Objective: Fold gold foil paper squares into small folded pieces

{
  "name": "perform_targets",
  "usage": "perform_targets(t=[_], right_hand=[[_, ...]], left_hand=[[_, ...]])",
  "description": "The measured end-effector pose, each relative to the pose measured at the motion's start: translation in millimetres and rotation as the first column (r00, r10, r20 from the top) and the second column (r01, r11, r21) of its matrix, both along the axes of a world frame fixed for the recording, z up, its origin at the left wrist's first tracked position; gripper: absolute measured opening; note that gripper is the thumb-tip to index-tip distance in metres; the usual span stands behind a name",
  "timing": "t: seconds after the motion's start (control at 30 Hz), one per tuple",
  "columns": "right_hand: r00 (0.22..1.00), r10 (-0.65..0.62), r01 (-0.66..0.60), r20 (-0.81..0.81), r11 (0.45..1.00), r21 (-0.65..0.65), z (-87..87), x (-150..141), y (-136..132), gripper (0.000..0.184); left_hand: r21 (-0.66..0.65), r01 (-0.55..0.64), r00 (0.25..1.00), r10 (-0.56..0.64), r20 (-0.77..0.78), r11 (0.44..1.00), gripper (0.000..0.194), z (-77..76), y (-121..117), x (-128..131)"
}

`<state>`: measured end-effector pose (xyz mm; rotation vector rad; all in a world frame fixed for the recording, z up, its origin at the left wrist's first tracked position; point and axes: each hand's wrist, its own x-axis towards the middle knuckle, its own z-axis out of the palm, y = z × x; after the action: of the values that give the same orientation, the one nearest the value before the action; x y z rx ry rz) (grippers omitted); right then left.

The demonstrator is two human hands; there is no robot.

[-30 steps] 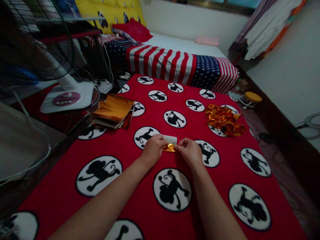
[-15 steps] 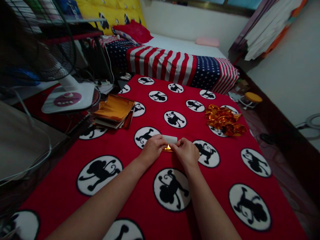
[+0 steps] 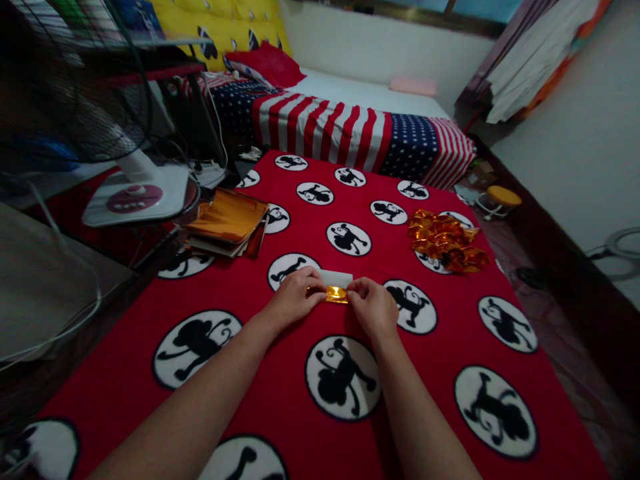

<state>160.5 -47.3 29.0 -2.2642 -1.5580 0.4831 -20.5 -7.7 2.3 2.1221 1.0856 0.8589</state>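
Left hand [image 3: 295, 297] has shifted left along the gold foil paper [image 3: 337, 294], fingers curled, grip unclear; right hand [image 3: 373, 308] pinches its other end. Folding appears partial; foil sheets [image 3: 230, 215] remain stacked.

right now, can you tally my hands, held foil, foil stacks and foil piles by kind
Left hand and right hand: 2
Held foil: 1
Foil stack: 1
Foil pile: 1
Total: 5
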Motion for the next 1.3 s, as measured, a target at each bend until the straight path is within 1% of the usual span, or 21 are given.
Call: perform_targets(t=[0.13, 0.23, 0.3, 0.4, 0.53, 0.73, 0.87, 0.97, 1.13, 1.3], right_hand=[[0.999, -0.026, 0.026, 0.038, 1.0, 0.014, -0.4, -10, -4, 0.017], [0.994, -0.044, 0.038, 0.096, 0.997, 0.064, -4.1, -20, -8, 0.033], [0.988, -0.044, 0.027, 0.145, 0.993, 0.117, -7.8, -25, -11, 0.038], [0.984, -0.035, 0.005, 0.172, 0.986, 0.168, -12.3, -29, -14, 0.038], [0.987, -0.019, -0.01, 0.159, 0.983, 0.183, -14.1, -27, -17, 0.033], [0.998, 0.025, -0.034, 0.056, 0.985, 0.169, -15.3, -18, -20, 0.023], [0.998, 0.058, -0.051, -0.034, 0.985, 0.166, -17.3, -9, -20, 0.018], [0.991, 0.096, -0.08, -0.089, 0.982, 0.169, -17.1, -2, -18, 0.019], [0.975, 0.151, -0.119, -0.164, 0.974, 0.191, -16.6, 8, -17, 0.025], [0.941, 0.231, -0.178, -0.246, 0.959, 0.219, -22.9, 21, -18, 0.027]], left_hand=[[-0.007, -0.021, 1.0, 0.021, 0.008, 1.0, 0.012, 1.1, -2, 3], [0.0, -0.018, 1.0, 0.018, 0.012, 1.0, 0.01, 0.4, -2, 3], [0.0, -0.021, 1.0, 0.021, 0.016, 1.0, 0.008, 0.0, -2, 3], [-0.001, -0.015, 1.0, 0.015, 0.024, 1.0, 0.007, -0.7, -2, 2], [-0.017, 0.011, 0.999, -0.011, 0.036, 1.0, 0.009, -1.8, 0, 1], [-0.048, 0.039, 0.999, -0.038, 0.007, 0.998, 0.013, 0.2, 2, -1], [-0.072, 0.089, 0.995, -0.092, -0.038, 0.993, 0.017, 5.3, 5, -5], [-0.105, 0.143, 0.985, -0.152, -0.083, 0.984, 0.023, 9.8, 7, -10], [-0.138, 0.223, 0.963, -0.24, -0.121, 0.965, 0.041, 16.6, 9, -21], [-0.109, 0.296, 0.943, -0.308, -0.128, 0.949, 0.053, 19.6, 7, -26]])
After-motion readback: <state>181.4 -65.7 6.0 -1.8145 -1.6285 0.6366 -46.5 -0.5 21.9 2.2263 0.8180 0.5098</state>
